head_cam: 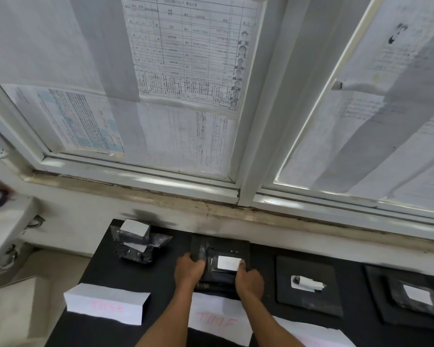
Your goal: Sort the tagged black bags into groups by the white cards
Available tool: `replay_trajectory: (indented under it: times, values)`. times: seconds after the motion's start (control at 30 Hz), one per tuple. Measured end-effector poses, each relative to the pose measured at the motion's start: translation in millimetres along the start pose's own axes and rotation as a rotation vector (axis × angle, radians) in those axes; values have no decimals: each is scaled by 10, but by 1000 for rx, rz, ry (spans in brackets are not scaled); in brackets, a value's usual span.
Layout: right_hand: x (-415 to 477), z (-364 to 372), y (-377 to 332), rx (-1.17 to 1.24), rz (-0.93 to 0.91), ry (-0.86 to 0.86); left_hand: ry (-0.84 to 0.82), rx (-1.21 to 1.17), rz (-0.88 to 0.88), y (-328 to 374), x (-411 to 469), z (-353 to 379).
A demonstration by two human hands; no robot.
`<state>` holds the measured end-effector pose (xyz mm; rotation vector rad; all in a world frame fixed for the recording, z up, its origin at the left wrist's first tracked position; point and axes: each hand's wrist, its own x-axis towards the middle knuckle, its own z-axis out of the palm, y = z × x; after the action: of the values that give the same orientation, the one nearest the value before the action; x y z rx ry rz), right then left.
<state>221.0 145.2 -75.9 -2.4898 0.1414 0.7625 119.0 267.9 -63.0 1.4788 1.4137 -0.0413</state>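
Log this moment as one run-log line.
left hand: pressing middle bag stack | right hand: fingertips at its white tag | unsorted bags: far left | status: sorting underway

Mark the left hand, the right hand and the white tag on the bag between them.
left hand (pixel 189 269), head view, back of the hand.
right hand (pixel 249 280), head view, back of the hand.
white tag (pixel 228 263), head view, middle of its face.

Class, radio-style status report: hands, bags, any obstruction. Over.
Left hand and right hand both on middle bag stack behind a white card. Unsorted bags far left. Nothing blocking.
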Motion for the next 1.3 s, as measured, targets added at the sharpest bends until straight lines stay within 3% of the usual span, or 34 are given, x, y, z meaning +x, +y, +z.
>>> replay_trajectory:
  times: [0.5,0.83,0.97,1.07,1.13,1.2,1.3]
  values:
    - [-123,-24,0,75,-43,-54,-90,-82,76,109,-145,-148]
    - [-535,33,-257,37,-147,41,148,-64,207,-21,-195,-573]
    - [-709,88,-397,32,-379,112,475,-64,362,-43,-268,-797]
    - [-791,277,-622,118,-552,-29,705,-117,317,-109,-249,-1096]
    - [-845,459,-813,94,-580,-186,764,-208,225,-194,-180,-1322]
    - [-918,656,-1002,104,-535,-341,716,-318,131,-282,-51,-1534]
    - [-982,865,-1228,171,-441,-480,508,-421,35,-306,99,-1713]
